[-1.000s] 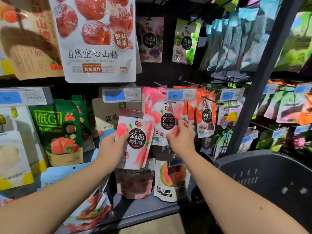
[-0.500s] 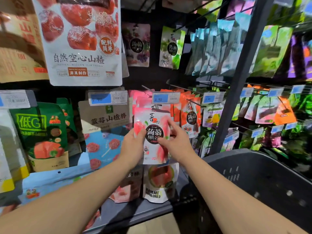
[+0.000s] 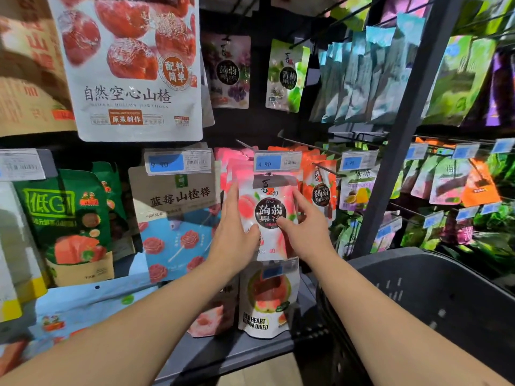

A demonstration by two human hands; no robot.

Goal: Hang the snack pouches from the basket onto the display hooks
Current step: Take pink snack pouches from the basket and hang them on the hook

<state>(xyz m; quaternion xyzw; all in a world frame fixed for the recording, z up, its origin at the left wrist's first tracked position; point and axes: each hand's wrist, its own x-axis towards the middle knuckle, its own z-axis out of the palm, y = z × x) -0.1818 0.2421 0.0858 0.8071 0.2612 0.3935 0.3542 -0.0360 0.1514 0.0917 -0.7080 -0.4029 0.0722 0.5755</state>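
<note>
Head view: your pink pouch sits dead centre against the rack. Its top is tucked under the price tag at its 12 o'clock, so you can't tell whether the hole is actually on the hook. That's the main risk imo: let go with it only resting on the tip and it drops to the shelf at 6 o'clock. The row of pink pouches behind looks packed too, so it could get nudged back off the end. Shove harder and you might flip the tag.

Your left hand lies spread at the pouch's 9 o'clock, fingers straight up its edge, thumb flat on the front. Your right hand is spread too, at 3 o'clock, thumb and forefinger touching the pouch. Neither looks like a real pinch. The basket sits at 4 o'clock.

Readable stuff:
- The pouch says 蒟蒻果冻, tag 4.90.
- White bag at 11 o'clock: 自然空心山楂, 配料简单.
- Brown bag at 9: 蓝莓山楂棒.
- Green bag further out: 低GI.
- Guava pouch at 6: RED HEART GUAVA DRIED.
</note>
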